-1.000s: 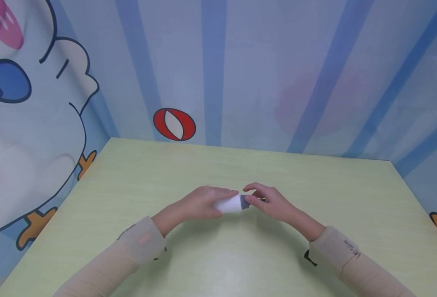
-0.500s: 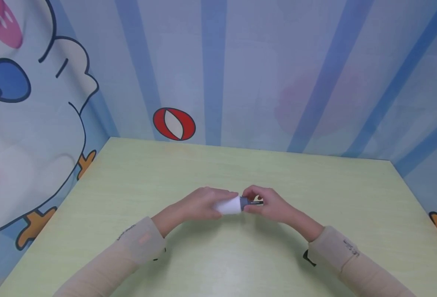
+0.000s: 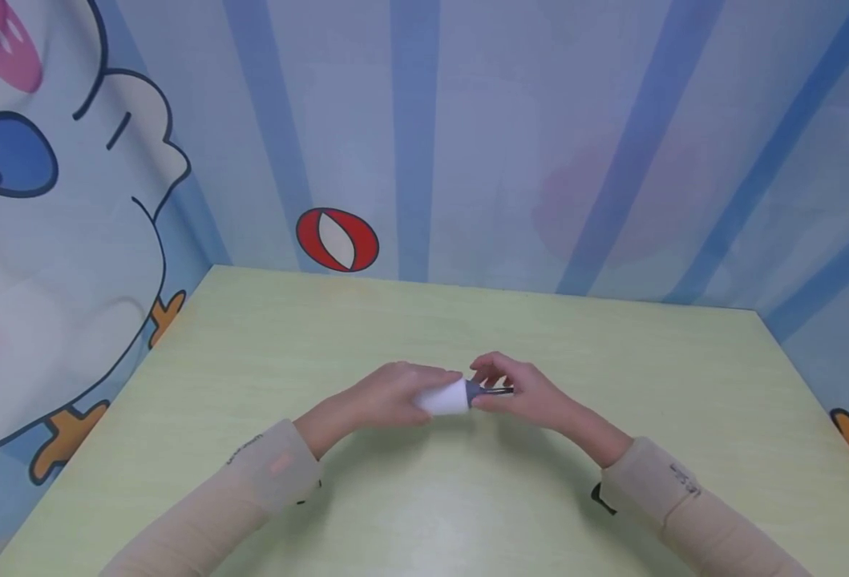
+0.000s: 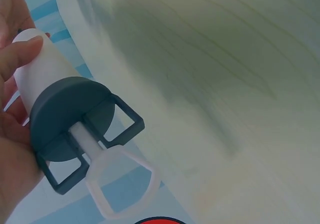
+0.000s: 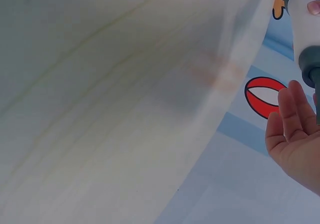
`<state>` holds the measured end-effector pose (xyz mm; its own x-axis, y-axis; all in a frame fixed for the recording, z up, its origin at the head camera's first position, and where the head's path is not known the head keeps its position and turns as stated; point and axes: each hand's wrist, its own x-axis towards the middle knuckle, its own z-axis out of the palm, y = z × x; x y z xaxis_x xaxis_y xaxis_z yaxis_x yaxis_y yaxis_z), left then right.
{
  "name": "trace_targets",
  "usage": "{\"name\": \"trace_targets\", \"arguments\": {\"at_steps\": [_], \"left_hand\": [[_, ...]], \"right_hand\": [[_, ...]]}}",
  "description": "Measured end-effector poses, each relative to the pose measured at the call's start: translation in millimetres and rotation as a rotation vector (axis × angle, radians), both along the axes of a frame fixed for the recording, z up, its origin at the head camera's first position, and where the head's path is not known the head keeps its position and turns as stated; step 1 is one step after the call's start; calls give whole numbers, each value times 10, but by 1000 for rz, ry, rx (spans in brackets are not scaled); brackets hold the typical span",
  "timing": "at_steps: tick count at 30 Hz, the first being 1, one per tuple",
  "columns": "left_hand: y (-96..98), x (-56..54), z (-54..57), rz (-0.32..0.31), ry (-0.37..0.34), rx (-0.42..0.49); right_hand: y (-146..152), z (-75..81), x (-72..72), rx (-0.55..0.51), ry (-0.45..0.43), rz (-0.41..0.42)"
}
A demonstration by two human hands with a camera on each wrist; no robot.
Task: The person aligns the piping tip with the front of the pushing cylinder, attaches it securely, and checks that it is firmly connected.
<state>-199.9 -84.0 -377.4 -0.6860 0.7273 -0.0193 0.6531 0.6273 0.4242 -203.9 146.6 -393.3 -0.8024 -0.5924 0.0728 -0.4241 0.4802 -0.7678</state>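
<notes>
My left hand (image 3: 394, 393) grips a toy syringe (image 3: 444, 398) by its white barrel, held above the table and lying nearly level. In the left wrist view its dark grey flange (image 4: 65, 108) has two square side loops, and a white plunger (image 4: 86, 139) ends in a ring. At the other end, a dark grey tip (image 5: 310, 58) narrows to a thin stem in the right wrist view. My right hand (image 3: 532, 394) is at this tip, thumb beside the grey collar, fingers raised and fairly straight. The stem runs along toward the right palm.
A pale yellow-green table (image 3: 309, 320) lies under both hands. Behind it rises a blue striped wall (image 3: 482, 160) with a printed red and white ball (image 3: 337, 240). Cartoon prints cover the side walls. Both forearms wear beige sleeves.
My right fingers closed in on the grey tip half a second ago and have since lifted away from it a little. The left hand has kept its grip on the toy syringe, nearly still.
</notes>
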Motion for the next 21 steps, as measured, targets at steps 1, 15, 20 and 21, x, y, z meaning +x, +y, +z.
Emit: {"name": "trace_targets", "arguments": {"at_steps": [1,15,20,21], "left_hand": [[-2,-5,-6,2,-6,2],[17,10,-28,-33,-32,25],[24,38,-30,-69,1,20],[25,47,-28,-74,6,16]], "right_hand": [[-2,1,1,4,9,9],[17,-71,5,-25,-55,-51],[8,-63,38,-62,-128,-95],[4,-57,48,-68,-138,-100]]}}
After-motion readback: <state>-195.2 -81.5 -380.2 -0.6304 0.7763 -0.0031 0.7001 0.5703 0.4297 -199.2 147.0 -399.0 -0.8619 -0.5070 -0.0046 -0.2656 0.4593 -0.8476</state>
